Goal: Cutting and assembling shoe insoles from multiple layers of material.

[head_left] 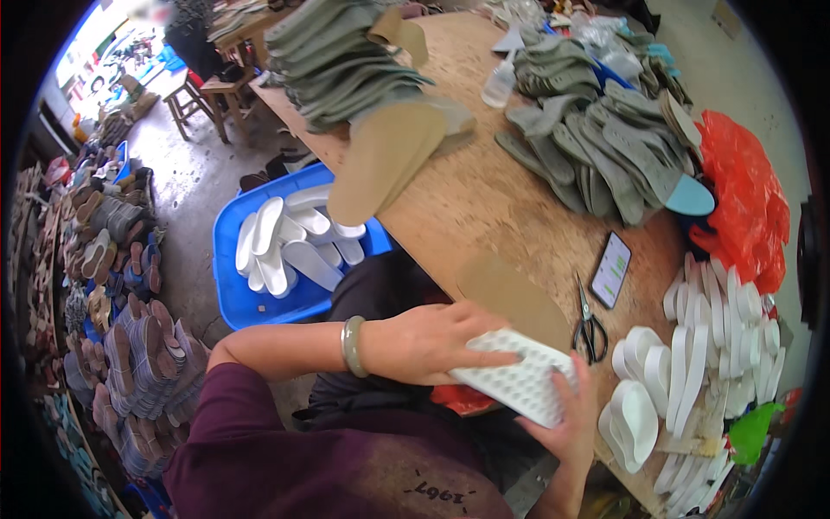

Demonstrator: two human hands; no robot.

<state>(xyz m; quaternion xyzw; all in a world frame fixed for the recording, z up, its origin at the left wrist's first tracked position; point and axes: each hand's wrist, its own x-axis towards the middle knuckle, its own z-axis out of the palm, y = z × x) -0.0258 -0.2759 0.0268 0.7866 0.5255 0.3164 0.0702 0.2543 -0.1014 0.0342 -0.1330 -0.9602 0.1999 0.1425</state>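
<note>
A grey, glossy floor (186, 195) runs beside a pale wooden bench (514, 225) with a scuffed, stained surface. Clock directions are taken from the white sole (510, 381), held near the bench's edge in front of the person's body. Its pale face carries rows of round marks; whether hollows or bumps is hard to tell. The left hand (432, 342), below a smooth greenish bangle (353, 346), has its fingers clamped on the sole's 9 o'clock end; the right hand (562, 415) grips the 3 o'clock end.

At 12 o'clock lies a thin, flat tan sheet (510, 290). Black-handled scissors (590, 333) lie at 2 o'clock, near a phone (611, 270). Curved white soles (683, 346) crowd 3 o'clock; a crinkled red bag (743, 199) sits at 2. Grey-green insoles (596, 147) heap up at 1 o'clock beside a translucent bottle (499, 84), and a tall stack (337, 69) rises at 11. At 10, a blue plastic tub (229, 285) holds more white pieces (277, 264).

The held sole's underside is hidden, a red item (462, 400) beneath it is mostly covered, and the dark rim cuts off striped footwear (147, 372) at 9.
</note>
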